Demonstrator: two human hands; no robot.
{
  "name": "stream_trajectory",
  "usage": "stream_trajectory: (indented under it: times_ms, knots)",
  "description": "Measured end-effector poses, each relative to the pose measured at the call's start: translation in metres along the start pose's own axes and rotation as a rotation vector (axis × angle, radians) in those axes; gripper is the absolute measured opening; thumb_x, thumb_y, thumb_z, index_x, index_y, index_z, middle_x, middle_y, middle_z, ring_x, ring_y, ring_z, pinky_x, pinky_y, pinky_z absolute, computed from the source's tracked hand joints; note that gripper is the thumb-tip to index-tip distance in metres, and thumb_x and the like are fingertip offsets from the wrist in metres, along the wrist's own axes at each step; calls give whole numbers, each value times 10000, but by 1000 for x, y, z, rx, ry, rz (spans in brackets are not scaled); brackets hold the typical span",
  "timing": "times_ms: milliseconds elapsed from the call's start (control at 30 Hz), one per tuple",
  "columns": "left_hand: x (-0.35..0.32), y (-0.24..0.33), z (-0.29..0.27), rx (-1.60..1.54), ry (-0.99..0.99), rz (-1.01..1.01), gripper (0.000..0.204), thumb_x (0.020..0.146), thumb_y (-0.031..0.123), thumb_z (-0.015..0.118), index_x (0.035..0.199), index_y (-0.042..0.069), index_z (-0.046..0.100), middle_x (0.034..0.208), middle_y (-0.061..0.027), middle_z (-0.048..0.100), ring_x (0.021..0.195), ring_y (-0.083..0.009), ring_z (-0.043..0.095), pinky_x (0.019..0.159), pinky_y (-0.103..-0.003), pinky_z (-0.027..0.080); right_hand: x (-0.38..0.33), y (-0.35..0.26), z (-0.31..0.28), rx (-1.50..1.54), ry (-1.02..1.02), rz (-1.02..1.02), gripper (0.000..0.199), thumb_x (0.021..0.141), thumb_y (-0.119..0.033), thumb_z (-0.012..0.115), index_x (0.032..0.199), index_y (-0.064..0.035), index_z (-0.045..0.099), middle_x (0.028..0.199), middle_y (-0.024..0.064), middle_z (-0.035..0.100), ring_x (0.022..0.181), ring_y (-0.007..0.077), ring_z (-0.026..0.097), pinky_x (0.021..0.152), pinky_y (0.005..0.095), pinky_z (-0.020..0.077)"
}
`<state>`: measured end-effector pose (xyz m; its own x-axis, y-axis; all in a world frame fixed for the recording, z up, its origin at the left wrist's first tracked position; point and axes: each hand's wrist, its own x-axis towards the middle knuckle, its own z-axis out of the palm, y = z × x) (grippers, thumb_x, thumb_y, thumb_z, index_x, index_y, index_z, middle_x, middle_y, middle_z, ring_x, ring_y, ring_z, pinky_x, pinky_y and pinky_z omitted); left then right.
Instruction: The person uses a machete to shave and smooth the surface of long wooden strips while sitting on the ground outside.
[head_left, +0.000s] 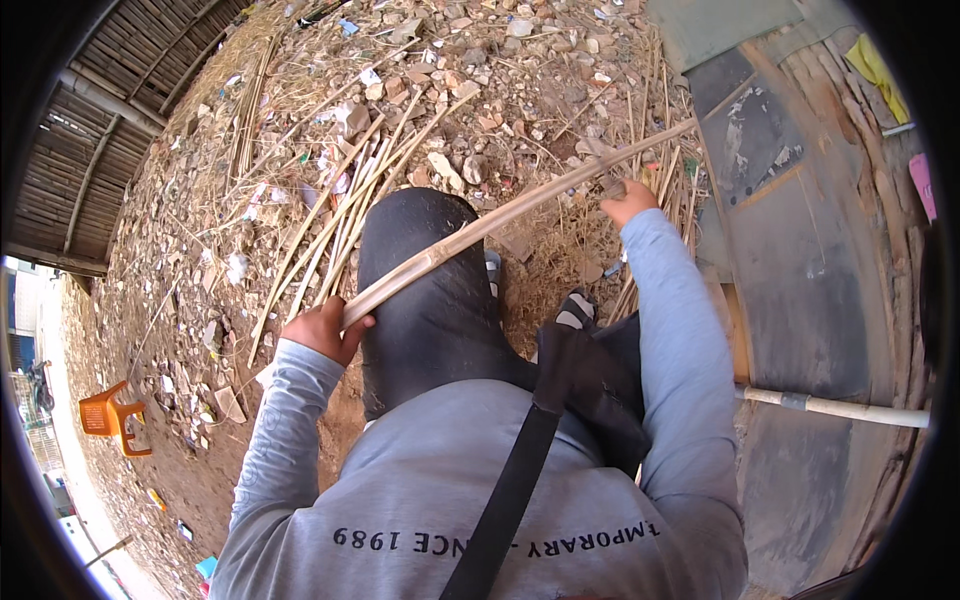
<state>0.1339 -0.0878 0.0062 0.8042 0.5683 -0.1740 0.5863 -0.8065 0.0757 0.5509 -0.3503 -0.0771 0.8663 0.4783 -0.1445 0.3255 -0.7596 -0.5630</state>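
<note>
A long split bamboo strip (480, 226) slants across my raised knee, from lower left up to the far right. Its near end sits in my left hand (332, 330), with fingers and thumb closed around it. My right hand (632, 203) is closed just below the strip's farther half. A small greyish, blurred thing (607, 182) shows at its fingertips, close to the strip; I cannot tell its kind. Whether the right hand touches the bamboo itself is not clear. Several thin bamboo strips (345, 215) lie on the ground to the left of my knee.
More bamboo strips (650, 100) lie at the right beside dark panels (800, 270). Stones and litter cover the ground (190, 290). An orange plastic chair (110, 418) stands at the left. A bamboo wall (85, 150) rises at the far left; a pale pole (850, 408) juts at the right.
</note>
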Motion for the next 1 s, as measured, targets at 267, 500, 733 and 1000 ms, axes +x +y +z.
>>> stream_trajectory:
  times_ms: [267,500,733,1000]
  knots:
    - [1,-2,-2,-213,-137,-54,598,794,604,627,950,27,621,738,-191,660,723,-381,660,685,-447,523,-47,-63,-17,-86,201,-291,386,700,-247,723,1038,-69,665,849,177,678,796,367,658,714,400,525]
    - [2,-9,-6,-46,-264,-72,601,764,629,652,956,60,675,763,-165,674,772,-352,668,724,-427,522,-48,-61,-11,148,222,-448,303,727,-234,765,889,-17,629,679,137,621,623,253,613,620,363,487]
    - [-20,3,7,-132,73,-139,543,785,532,694,1070,73,648,777,-171,684,772,-341,675,718,-421,532,-59,-72,-19,-55,76,-497,314,726,-266,756,905,-38,636,731,158,638,688,328,635,647,389,493]
    - [-24,7,6,-232,181,-29,366,943,342,497,975,2,631,864,-241,641,822,-428,610,724,-492,477,-63,-80,-13,-113,-2,-538,322,714,-296,752,909,-65,639,733,164,633,714,364,628,622,422,478]
